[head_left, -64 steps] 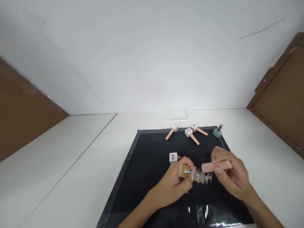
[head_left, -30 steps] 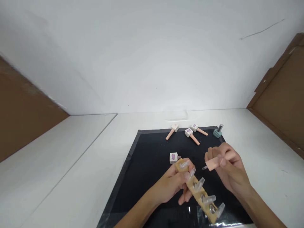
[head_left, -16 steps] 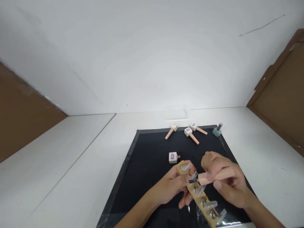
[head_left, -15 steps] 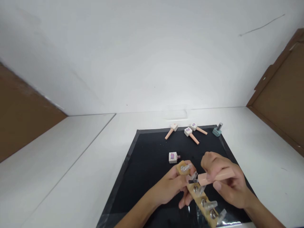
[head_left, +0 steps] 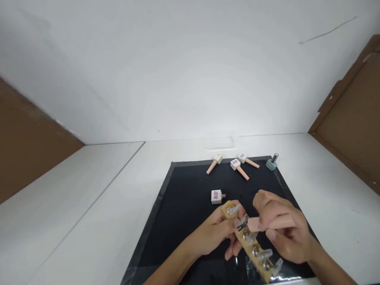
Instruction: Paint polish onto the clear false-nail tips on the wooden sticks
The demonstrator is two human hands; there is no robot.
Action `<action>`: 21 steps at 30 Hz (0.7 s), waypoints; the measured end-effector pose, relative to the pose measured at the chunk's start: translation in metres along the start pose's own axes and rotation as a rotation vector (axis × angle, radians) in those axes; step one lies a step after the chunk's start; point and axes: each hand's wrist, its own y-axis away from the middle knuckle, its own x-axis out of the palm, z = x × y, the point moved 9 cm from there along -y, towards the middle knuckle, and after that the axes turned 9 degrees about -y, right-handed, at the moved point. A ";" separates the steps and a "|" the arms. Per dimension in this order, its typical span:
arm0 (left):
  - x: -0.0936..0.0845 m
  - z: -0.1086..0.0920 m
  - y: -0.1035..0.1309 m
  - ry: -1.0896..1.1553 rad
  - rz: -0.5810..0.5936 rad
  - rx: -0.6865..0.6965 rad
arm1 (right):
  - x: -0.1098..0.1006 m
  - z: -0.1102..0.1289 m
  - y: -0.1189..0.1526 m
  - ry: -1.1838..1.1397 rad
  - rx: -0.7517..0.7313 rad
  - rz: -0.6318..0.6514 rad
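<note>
My left hand (head_left: 219,227) grips the upper end of a wooden nail tip stand (head_left: 251,253), its thumb beside the second tip. Several clear false nail tips (head_left: 264,254) stick out from round metal mounts along the stand. Between the fingers of my right hand (head_left: 285,225) is a nail polish brush (head_left: 257,224) with a peach handle. Its dark bristles lie at the second tip from the top, close to my left thumb; whether they touch it I cannot tell. An uncapped white polish bottle (head_left: 216,196) with a purple flower label lies on its side just beyond my left hand.
On the far part of the black mat (head_left: 184,190) lie a plain white bottle (head_left: 217,158) and two flower-labelled bottles (head_left: 235,164), all with peach caps. A teal bottle (head_left: 271,164) stands at the mat's far right corner. Behind is a clear tray (head_left: 221,143); brown boards flank the white table.
The brush has shifted slightly, and its bristles have moved from beside my left thumb to the second nail tip. My left hand and the stand have barely moved.
</note>
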 end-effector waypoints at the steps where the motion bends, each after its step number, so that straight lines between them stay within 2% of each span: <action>1: 0.000 0.000 0.000 0.004 0.002 0.003 | 0.000 0.001 0.000 0.012 -0.019 0.001; 7: 0.000 -0.002 0.000 0.005 0.010 -0.001 | -0.002 0.005 0.002 0.054 -0.081 -0.006; 21: -0.003 -0.003 0.002 -0.081 -0.011 0.029 | -0.003 -0.004 0.005 0.065 -0.017 0.037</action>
